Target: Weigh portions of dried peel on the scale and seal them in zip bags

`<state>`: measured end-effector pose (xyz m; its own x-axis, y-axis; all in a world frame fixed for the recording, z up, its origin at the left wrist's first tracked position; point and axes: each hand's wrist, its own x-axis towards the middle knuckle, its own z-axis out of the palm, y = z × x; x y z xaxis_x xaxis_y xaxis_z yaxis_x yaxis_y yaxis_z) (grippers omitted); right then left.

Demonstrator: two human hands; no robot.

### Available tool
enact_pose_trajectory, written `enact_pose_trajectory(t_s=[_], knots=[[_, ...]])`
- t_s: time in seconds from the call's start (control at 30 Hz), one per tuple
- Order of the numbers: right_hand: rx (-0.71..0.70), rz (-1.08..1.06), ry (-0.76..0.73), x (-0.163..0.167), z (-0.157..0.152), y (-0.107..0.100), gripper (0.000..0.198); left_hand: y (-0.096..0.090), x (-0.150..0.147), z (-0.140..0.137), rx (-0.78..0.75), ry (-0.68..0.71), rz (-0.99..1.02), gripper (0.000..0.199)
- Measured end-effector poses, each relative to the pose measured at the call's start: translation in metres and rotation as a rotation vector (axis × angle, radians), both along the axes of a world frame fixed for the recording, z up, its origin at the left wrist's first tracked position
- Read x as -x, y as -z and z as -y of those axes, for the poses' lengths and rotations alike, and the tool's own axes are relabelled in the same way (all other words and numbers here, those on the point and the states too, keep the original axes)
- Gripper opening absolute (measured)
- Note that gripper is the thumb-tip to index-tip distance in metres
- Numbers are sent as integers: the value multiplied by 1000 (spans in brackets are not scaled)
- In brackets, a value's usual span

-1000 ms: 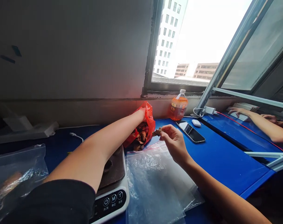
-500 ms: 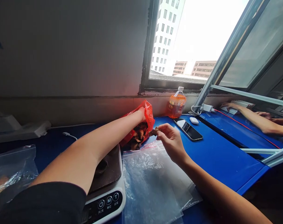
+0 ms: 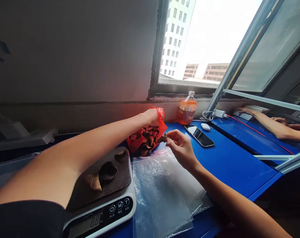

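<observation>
Currently, three curled pieces of dried peel [image 3: 108, 172], as they appear, show on the digital scale [image 3: 123, 182], while many more fill the red plastic bag [image 3: 162, 126] beyond its far corner; I judge that only a small share is out. The right hand [image 3: 181, 145] pinches one peel piece [image 3: 162, 138] between thumb and fingertips beside the bag's mouth. The left hand [image 3: 151, 116] is at the bag's rim, fingers hidden by red film, so I cannot tell its grip. Clear zip bags [image 3: 159, 188] lie flat beside the scale, seemingly unused.

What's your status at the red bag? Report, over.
Left hand at red bag, grip hidden. Right hand pinching brown piece. Left forearm partly hiding scale.
</observation>
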<state>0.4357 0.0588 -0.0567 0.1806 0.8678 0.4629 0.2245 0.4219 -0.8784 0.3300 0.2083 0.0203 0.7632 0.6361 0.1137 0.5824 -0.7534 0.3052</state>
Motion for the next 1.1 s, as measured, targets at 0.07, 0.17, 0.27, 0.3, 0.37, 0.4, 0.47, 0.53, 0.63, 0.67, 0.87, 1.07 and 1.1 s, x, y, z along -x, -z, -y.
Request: enact_pose_trajectory(t_s=[0.07,0.17,0.27,0.3,0.37,0.4,0.47,0.53,0.63,0.67,0.87,1.07,1.1], knots=[[-59,61,13,0,3,-1,8,-14,18,15,-49,42,-18,10],[-181,153,28,5,11,-7,5,-31,56,48,-65,66,4,8],[-281,206,-8,21,20,-19,5,-40,98,87,-9,53,105,15],[-312,215,-33,29,23,-23,6,-41,110,100,14,36,145,16],[-364,224,-97,47,29,-33,6,-42,130,122,37,-24,223,15],[-384,227,-129,56,31,-37,7,-41,138,131,40,-57,267,15],[-416,240,-180,75,36,-42,8,-35,150,148,77,-110,387,13],[-439,251,-220,91,39,-43,9,-25,159,160,167,-142,551,12],[-447,258,-257,108,41,-40,7,-8,170,173,258,-202,746,11],[-447,260,-263,111,41,-37,6,-4,173,176,266,-224,775,12],[-372,238,-308,119,38,-16,6,16,185,184,331,-313,750,16],[-233,110,-388,120,42,-1,7,31,188,196,385,-321,732,22],[-204,61,-406,120,44,-1,10,32,187,198,411,-317,754,23]])
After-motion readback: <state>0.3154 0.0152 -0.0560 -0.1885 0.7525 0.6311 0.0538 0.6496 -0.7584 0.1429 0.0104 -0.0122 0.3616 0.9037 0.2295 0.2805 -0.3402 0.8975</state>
